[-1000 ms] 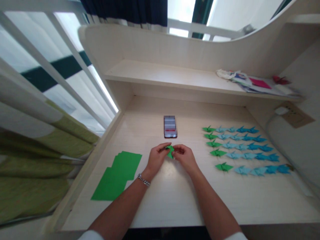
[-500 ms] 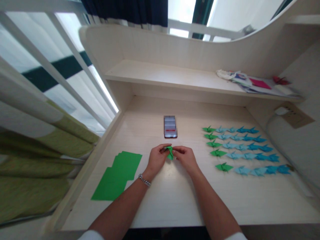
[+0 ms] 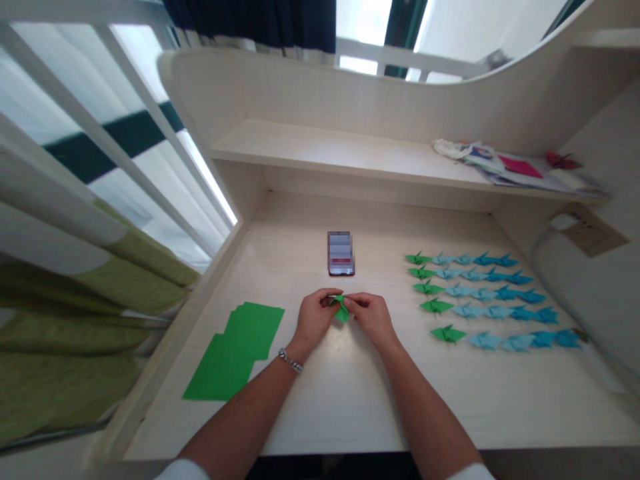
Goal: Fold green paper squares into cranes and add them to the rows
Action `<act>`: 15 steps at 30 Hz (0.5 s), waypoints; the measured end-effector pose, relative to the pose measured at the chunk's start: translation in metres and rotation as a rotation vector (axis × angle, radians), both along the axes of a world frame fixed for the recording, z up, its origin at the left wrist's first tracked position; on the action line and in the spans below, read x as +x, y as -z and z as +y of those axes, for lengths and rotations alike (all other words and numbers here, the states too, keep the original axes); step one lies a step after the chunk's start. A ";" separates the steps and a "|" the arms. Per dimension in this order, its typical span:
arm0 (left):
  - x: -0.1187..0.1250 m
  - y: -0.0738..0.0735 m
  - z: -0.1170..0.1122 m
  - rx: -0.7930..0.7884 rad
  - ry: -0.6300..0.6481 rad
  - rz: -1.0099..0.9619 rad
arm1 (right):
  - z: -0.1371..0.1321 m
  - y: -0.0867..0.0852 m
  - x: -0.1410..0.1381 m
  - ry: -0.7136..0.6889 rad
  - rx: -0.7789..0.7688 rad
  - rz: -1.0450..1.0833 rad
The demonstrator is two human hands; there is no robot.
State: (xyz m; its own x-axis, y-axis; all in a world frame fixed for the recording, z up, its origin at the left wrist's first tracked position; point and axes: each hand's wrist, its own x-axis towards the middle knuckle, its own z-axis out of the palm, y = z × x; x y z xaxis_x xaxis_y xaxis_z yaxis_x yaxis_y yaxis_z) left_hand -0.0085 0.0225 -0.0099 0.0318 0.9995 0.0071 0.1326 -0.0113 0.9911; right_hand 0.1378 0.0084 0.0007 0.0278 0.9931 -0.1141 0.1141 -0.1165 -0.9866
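A partly folded green origami crane (image 3: 342, 312) is held between both hands above the middle of the desk. My left hand (image 3: 316, 313), with a chain bracelet (image 3: 291, 361) at its wrist, pinches the paper from the left. From the right, my right hand (image 3: 371, 313) grips it between thumb and fingers. The fingertips hide parts of the folds. Just beyond the hands lies a phone (image 3: 341, 253). Flat green paper sheets (image 3: 235, 353) overlap on the desk to the left.
Rows of folded cranes stand at the right, with green cranes (image 3: 449, 334) at the near end and blue ones (image 3: 518, 343) beyond. A shelf (image 3: 320, 147) spans the back, holding papers (image 3: 520, 167). A white cable (image 3: 537, 250) runs from a wall socket (image 3: 590, 230).
The green paper between my fingers has spread wider at its lower part. My hands have shifted only slightly; everything else stays put.
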 end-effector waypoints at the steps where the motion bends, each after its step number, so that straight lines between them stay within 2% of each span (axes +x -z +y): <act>1: 0.000 0.001 0.000 0.003 0.004 0.009 | 0.000 0.001 0.000 0.004 0.008 -0.015; 5: 0.000 -0.002 0.000 0.007 0.029 0.026 | 0.001 0.006 0.000 0.024 0.037 -0.080; 11: 0.000 -0.011 -0.002 -0.025 0.077 -0.083 | 0.000 0.005 -0.003 0.088 0.061 -0.130; 15: -0.001 -0.008 0.000 -0.018 0.071 -0.075 | -0.002 0.002 -0.006 0.104 0.075 -0.102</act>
